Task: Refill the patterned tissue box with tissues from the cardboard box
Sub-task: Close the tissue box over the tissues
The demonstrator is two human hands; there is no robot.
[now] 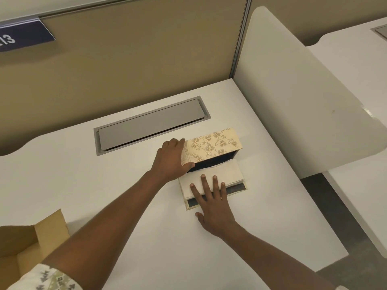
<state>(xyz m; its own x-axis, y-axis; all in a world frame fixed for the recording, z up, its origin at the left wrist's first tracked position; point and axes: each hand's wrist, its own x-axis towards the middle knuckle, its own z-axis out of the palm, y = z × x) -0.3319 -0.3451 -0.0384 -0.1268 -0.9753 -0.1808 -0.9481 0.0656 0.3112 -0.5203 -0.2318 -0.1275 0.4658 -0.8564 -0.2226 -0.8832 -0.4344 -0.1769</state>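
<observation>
I see the patterned tissue box (211,146) lying open on the white desk (125,206), right of centre and just in front of the grey cable hatch (150,124) set into the desktop. Its leaf-printed shell stands tipped up at the back, dark inside, and its base flap lies flat toward me. My left hand (173,159) grips the left end of that shell, fingers over the top edge and thumb at the lower corner. My right hand (211,204) is spread flat, not gripping anything; its fingertips (202,176) press on the stack of white tissues (211,178) that sits on the flap, its far edge at the mouth of the shell. A strip of the dark flap lining shows beside my palm. The cardboard box (27,245) sits at the near left corner, well apart, flaps open; I cannot tell what it contains. A cream divider panel (293,101) stands to the right.
</observation>
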